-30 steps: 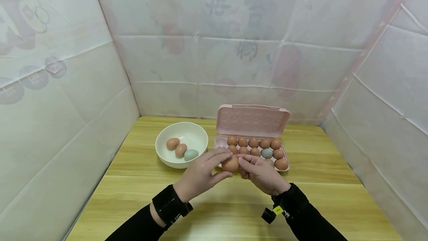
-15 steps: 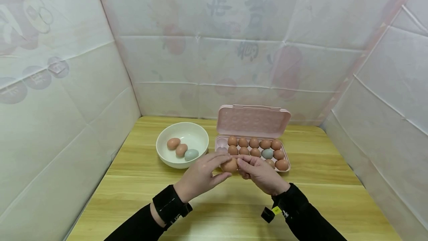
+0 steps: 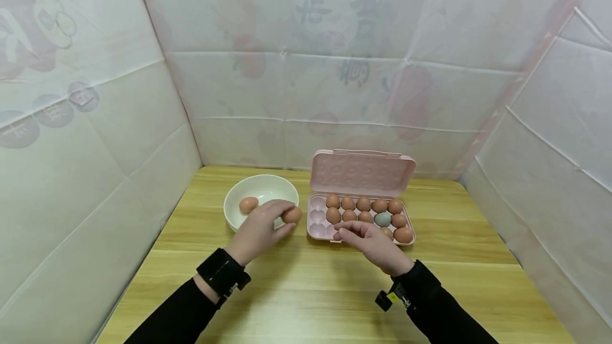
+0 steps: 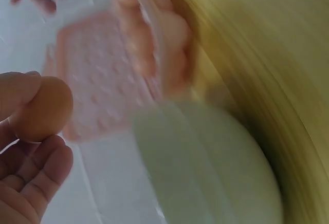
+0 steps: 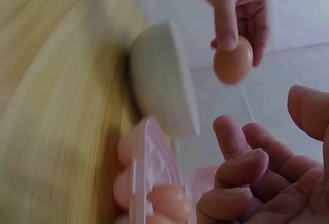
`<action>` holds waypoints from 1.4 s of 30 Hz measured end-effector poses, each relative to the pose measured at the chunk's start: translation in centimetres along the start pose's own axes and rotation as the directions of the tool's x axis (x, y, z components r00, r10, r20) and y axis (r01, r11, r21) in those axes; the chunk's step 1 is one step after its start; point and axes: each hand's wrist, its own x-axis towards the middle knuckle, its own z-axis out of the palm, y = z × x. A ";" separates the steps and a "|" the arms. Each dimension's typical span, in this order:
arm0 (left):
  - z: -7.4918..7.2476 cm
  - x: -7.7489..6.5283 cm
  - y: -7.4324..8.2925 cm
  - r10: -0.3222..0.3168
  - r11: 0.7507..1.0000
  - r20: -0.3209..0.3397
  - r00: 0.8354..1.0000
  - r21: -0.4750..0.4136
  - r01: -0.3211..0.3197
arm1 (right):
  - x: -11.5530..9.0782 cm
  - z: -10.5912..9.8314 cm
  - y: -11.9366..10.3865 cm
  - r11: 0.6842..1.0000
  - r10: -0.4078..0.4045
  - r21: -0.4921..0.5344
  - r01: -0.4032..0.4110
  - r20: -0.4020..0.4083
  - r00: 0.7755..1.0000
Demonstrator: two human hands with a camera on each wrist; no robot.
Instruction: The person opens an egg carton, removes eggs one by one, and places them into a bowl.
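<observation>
A brown egg [image 3: 291, 215] is pinched between the thumb and fingers of my left hand [image 3: 258, 229], at the right rim of the cream bowl [image 3: 236, 189]. The right wrist view shows this egg [image 5: 233, 61] held up beyond the bowl. My right hand [image 3: 375, 246] holds nothing; its fingers are loosely bent over the front of the pink egg carton [image 3: 362, 173]. Brown eggs and one pale blue-green egg [image 3: 382, 220] fill most of the carton, while cups at its left end are bare. Inside the bowl a brown egg [image 3: 248, 205] shows; my left hand hides the rest.
The carton's lid stands raised behind its tray, right of the bowl. Both sit toward the back of a wooden table [image 3: 306, 301]. Pale printed sheets [image 3: 296, 89] rise behind the table and on both sides.
My left hand has carried the egg leftward from my right fingers to the bowl's rim. The right hand has let go of it and stayed near the carton, whose left cups now show.
</observation>
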 end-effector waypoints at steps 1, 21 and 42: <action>-0.1 -0.1 -0.6 -0.035 0.999 0.012 0.999 0.002 0.035 | 0.1 0.0 0.1 0.999 -0.011 -0.051 0.010 -0.022 1.000; -1.5 -1.7 -6.8 -0.319 0.948 0.303 0.898 0.096 0.304 | 1.5 -0.2 0.7 0.844 -0.185 -0.533 0.059 -0.185 0.965; -1.2 -1.1 -8.2 -0.394 0.916 0.387 0.834 0.083 0.394 | 3.6 0.3 -0.3 0.824 -0.149 -0.566 0.013 -0.195 0.970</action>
